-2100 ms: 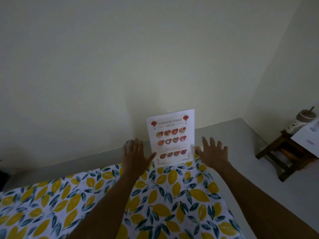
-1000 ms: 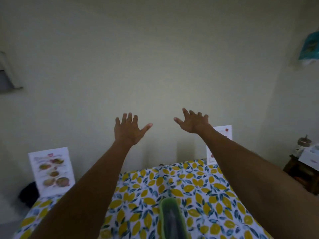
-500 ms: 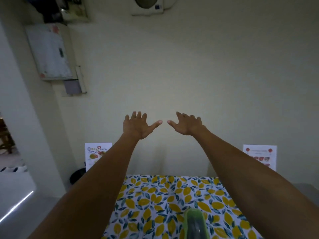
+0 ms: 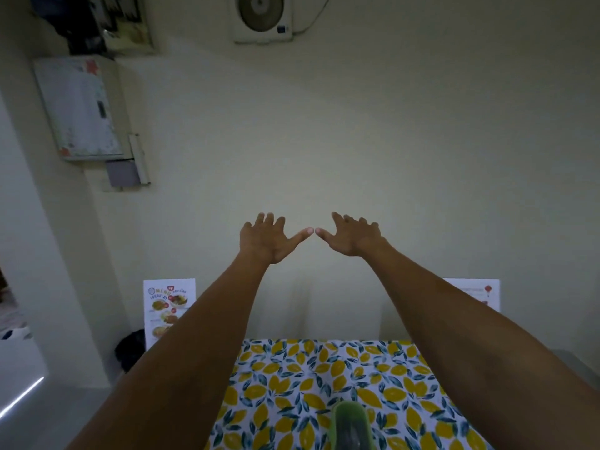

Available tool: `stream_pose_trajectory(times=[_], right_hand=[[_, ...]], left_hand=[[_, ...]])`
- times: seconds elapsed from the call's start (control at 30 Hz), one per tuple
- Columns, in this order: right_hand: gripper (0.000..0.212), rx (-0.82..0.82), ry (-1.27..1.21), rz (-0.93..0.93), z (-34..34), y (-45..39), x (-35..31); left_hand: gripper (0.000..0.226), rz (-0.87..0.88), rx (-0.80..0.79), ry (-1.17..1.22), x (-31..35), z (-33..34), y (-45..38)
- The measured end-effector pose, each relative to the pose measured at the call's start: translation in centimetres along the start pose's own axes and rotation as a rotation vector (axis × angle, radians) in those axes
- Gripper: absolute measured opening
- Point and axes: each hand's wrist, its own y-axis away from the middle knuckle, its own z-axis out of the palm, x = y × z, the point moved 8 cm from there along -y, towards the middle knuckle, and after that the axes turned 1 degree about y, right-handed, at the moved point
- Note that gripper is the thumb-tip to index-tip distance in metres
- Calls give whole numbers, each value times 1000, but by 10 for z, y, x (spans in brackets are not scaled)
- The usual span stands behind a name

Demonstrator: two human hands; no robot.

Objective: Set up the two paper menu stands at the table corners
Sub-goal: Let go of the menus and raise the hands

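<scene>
Left hand [image 4: 263, 239]: spread, empty, above table [image 4: 311, 378].
Right hand [image 4: 352, 236]: spread, empty; thumbs nearly touch.
Left menu stand [image 4: 166, 307]: table's far-left corner.
Right menu stand [image 4: 480, 292]: far-right corner.

The room is dim, with a greenish-grey cast over the wall [image 4: 357, 125]. A bright strip of light [image 4: 21, 397] lies on the floor, far to the lower left of the wall, near the frame edge. Faint upright shadows fall on the wall below both hands. The wide lens bends the wall box [image 4: 78, 108] outward at the edge. A green object [image 4: 350, 427] at the bottom is blurred.
</scene>
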Motion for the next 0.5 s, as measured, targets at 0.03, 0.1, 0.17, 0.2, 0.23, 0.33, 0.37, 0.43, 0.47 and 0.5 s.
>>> stream_pose_trajectory(times=[0.03, 0.1, 0.17, 0.2, 0.23, 0.33, 0.37, 0.43, 0.47, 0.5], right_hand=[[94, -2, 6, -1, -1, 0, 1], [95, -7, 15, 3, -1, 1, 4], [95, -7, 16, 4, -3, 3, 6], [95, -9, 16, 3, -4, 4, 6], [95, -17, 17, 4, -4, 5, 6], [105, -106, 20, 36, 3, 11, 7], [110, -149, 18, 55, 7, 13, 8], [116, -211, 19, 72, 13, 16, 9], [116, -223, 23, 72, 14, 16, 8], [116, -222, 29, 67, 15, 17, 7]], left_hand=[[120, -2, -8, 3, 2, -1, 1], [123, 0, -33, -2, 6, 0, 2], [127, 0, -55, -5, 9, 1, 3], [128, -1, -60, -4, 11, 1, 3], [129, -2, -65, -3, 11, 2, 3], [130, 4, -114, -37, 11, 9, 5], [129, 6, -141, -45, 10, 13, 6], [130, -3, -193, -26, 9, 20, 9], [131, -9, -208, -10, 8, 22, 10], [132, -14, -218, 4, 9, 24, 11]])
